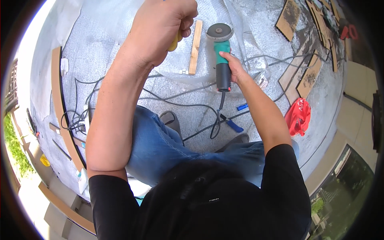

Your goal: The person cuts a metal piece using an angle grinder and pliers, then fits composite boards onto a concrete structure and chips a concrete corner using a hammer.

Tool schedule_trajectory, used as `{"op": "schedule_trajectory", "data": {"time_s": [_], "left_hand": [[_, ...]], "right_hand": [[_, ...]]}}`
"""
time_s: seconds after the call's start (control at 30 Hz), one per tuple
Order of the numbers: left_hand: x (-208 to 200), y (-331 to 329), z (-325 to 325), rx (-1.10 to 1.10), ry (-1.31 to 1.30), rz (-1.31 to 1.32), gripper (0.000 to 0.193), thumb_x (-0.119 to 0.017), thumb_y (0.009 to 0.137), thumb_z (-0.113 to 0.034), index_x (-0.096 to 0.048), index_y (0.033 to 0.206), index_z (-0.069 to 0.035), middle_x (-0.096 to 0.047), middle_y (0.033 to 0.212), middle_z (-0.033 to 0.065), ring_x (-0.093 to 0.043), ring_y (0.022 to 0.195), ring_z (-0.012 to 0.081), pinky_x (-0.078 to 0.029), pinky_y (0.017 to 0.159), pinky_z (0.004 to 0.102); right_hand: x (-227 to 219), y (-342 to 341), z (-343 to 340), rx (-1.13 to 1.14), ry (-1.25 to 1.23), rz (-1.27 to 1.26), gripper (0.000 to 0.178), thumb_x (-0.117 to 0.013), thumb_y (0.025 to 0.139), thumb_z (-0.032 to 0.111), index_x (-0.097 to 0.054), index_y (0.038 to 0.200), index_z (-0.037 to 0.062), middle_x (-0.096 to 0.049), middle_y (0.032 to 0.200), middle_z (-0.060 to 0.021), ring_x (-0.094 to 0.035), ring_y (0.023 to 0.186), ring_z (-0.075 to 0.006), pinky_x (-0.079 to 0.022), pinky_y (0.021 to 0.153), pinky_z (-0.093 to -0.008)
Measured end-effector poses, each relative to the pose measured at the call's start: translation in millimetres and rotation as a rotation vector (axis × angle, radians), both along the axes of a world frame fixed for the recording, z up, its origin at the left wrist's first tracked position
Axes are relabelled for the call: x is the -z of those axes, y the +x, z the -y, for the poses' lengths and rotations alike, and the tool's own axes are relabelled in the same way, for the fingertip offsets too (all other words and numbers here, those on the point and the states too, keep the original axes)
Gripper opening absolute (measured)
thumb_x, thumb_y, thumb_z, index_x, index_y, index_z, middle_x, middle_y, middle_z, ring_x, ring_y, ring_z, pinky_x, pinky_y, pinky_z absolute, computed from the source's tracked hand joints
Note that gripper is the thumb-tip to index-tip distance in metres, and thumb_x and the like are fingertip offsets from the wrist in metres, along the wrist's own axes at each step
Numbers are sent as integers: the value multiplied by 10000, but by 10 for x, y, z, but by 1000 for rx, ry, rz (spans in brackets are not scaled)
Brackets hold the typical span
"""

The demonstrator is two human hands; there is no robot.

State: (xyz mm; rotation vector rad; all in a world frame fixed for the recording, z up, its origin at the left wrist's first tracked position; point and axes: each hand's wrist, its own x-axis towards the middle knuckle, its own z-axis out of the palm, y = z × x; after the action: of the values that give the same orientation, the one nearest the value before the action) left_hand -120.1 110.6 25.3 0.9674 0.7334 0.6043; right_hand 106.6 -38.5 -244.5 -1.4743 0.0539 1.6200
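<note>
My right hand (235, 66) is wrapped round the body of a green and black angle grinder (222, 60), its thumb along the green part. The grinder's dark disc (219, 30) points away from me, and its cord trails back toward my feet. Raised close to the camera, my left hand (170, 28) is closed on a yellow object (173, 43); most of it is hidden by the palm and fingers, so its kind does not show. Between the two hands, a narrow wooden strip (195, 48) lies on the floor, with small pale pieces (183, 72) at its near end.
Black cables (176, 105) loop across the sheet-covered floor around my feet. Brown planks (310, 76) lie at the right, near a red bag (298, 117). A long board (61, 92) runs along the left. A blue-handled tool (234, 126) rests by my right foot.
</note>
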Motion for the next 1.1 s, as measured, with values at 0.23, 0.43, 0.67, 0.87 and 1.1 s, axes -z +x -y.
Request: {"op": "schedule_trajectory", "data": {"time_s": [0.23,0.43,0.67,0.87,1.1], "left_hand": [[53,137,-19,93,88,123,386,-670,903,-188,-566,1234,-19,-611,908,53,-569,707,141,-505,655,303],[229,222,-94,61,272,-122,419,-670,839,-144,-604,1228,-4,-607,947,19,-525,705,87,-469,684,266],[296,511,-4,137,248,-127,399,-641,890,-155,-574,1262,-27,-587,895,-13,-501,672,59,-461,653,263],[262,913,160,165,147,-177,427,-623,835,-100,-556,1251,-28,-553,909,4,-495,674,79,-468,646,285],[256,1210,389,358,737,-548,376,-633,845,-123,-566,1198,-15,-655,908,204,-656,844,375,-512,797,454]], "right_hand": [[846,72,165,45,-4,569,555,-771,883,435,-644,1160,-28,-701,921,-129,-685,777,-225,-579,712,-399],[475,-314,815,-252,-253,1017,473,-699,905,450,-764,988,-12,-761,956,-229,-732,938,-419,-565,853,-474],[193,205,1964,-243,-734,990,547,-616,900,434,-680,1199,-19,-716,1159,-294,-684,1119,-455,-538,982,-500],[645,186,2220,-144,-610,1145,530,-697,871,343,-538,1211,-31,-675,1161,-322,-664,1104,-461,-513,987,-498],[758,421,2514,-170,-748,1108,591,-719,896,376,-503,1262,-34,-649,1195,-340,-649,1135,-479,-513,1000,-522]]}}
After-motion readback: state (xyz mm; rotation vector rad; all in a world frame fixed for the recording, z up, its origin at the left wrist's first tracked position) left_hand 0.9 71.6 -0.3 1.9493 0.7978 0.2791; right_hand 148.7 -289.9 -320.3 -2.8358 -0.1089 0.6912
